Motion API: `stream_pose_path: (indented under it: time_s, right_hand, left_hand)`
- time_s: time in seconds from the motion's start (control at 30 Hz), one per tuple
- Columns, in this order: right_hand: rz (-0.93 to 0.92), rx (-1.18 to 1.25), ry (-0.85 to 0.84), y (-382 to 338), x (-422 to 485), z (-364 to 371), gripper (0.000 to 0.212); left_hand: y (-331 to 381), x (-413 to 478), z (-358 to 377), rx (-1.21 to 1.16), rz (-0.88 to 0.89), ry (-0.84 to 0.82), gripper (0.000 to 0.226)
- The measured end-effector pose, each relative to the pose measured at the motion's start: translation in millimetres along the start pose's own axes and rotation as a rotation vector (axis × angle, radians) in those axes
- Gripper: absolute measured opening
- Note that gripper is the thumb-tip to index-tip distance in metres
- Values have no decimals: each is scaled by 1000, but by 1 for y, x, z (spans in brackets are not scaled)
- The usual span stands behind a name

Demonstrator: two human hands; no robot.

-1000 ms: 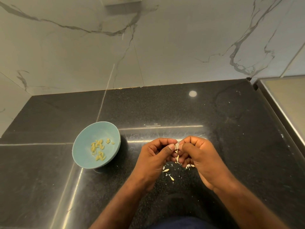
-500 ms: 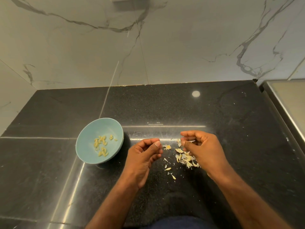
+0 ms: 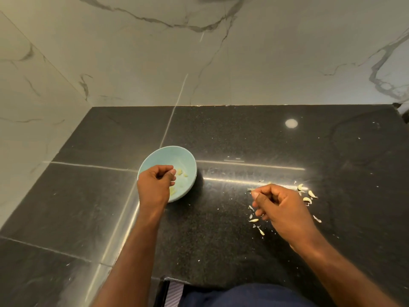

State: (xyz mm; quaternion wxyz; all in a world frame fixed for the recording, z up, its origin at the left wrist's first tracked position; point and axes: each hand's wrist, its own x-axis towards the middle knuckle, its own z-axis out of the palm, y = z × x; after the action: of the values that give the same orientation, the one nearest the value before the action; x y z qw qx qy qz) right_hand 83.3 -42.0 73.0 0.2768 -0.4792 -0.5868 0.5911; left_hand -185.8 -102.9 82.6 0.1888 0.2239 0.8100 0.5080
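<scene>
Left hand (image 3: 155, 187) is right over the near half of the pale blue bowl (image 3: 164, 155), fingers curled into the palm and the thumb tip tucked against the forefinger. Nothing shows in that pinch. Just past the thumb tip, a few pale yellow pieces (image 3: 179, 172) lie on the bowl's floor, and more peek out by the heel of the hand. The hand covers the rest of the inside.

The right hand (image 3: 283, 207) is well to the right of the bowl, low over the black counter (image 3: 221, 251). Its fingers are curled too, thumb pressed to the side of the forefinger. A pale sliver sits right at that fingertip, but I can't tell if it's pinched or just lying on the stone. Peel scraps (image 3: 307, 199) are scattered round this hand on the side away from the bowl, with smaller flakes nearer the counter's front edge.
</scene>
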Motion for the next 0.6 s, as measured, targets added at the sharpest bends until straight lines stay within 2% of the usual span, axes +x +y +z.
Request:
stream_pose_path:
  time_s: [0.17, 0.23, 0.3, 0.37, 0.43, 0.57, 0.6]
  right_hand:
    - [-24, 41, 42, 6, 0, -7, 32]
    - [-70, 44, 81, 6, -4, -13, 38]
    - [-138, 82, 115, 5, -8, -20, 41]
    - [-155, 105, 99, 7, -11, -25, 36]
    - [-87, 66, 74, 15, -12, -25, 28]
    - [-11, -238, 55, 43, -14, -21, 8]
    - [13, -308, 11, 49, -16, -18, 17]
  left_hand:
    - [-6, -6, -4, -22, 46, 41, 19]
    - [-3, -26, 2, -56, 120, 2, 27]
    - [-1, -54, 13, -86, 157, -109, 32]
    - [-4, -81, 29, -99, 166, -307, 29]
    - [-14, -101, 49, -64, 181, -450, 20]
    - [-45, -127, 81, 45, 186, -455, 13]
    - [-54, -130, 85, 74, 212, -434, 9]
